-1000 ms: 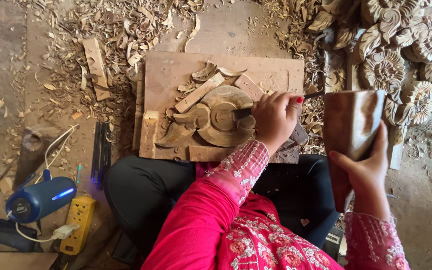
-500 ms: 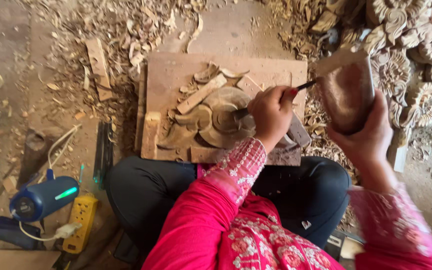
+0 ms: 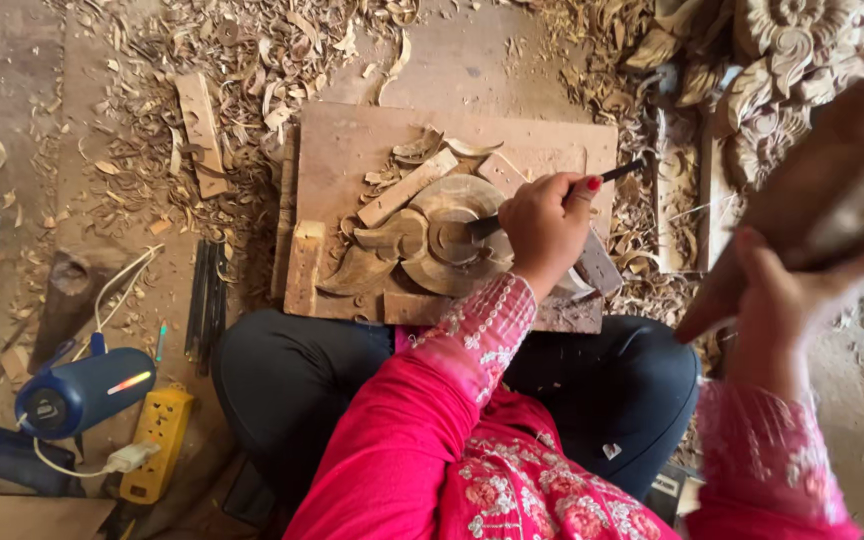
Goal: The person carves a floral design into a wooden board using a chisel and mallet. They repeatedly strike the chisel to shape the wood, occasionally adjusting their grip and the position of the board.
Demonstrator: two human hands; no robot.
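My left hand (image 3: 548,232) is closed around a dark metal chisel (image 3: 620,172), its tip resting on a round carved wooden piece (image 3: 444,238). The carving lies on a wooden board (image 3: 352,150) held in place by small wood blocks (image 3: 407,188). At the right edge, my right hand (image 3: 764,290) grips a brown wooden mallet (image 3: 832,185), blurred and raised level with the chisel's upper end. Both arms wear pink embroidered sleeves.
Wood shavings (image 3: 252,60) cover the floor around the board. Finished floral carvings (image 3: 802,40) are stacked at the top right. At the lower left lie a blue cylindrical speaker (image 3: 82,392), a yellow power strip (image 3: 159,440) and several thin dark tools (image 3: 207,298).
The mallet in my right hand has swung from low beside the board up to the right. My left hand has kept the chisel on the carving.
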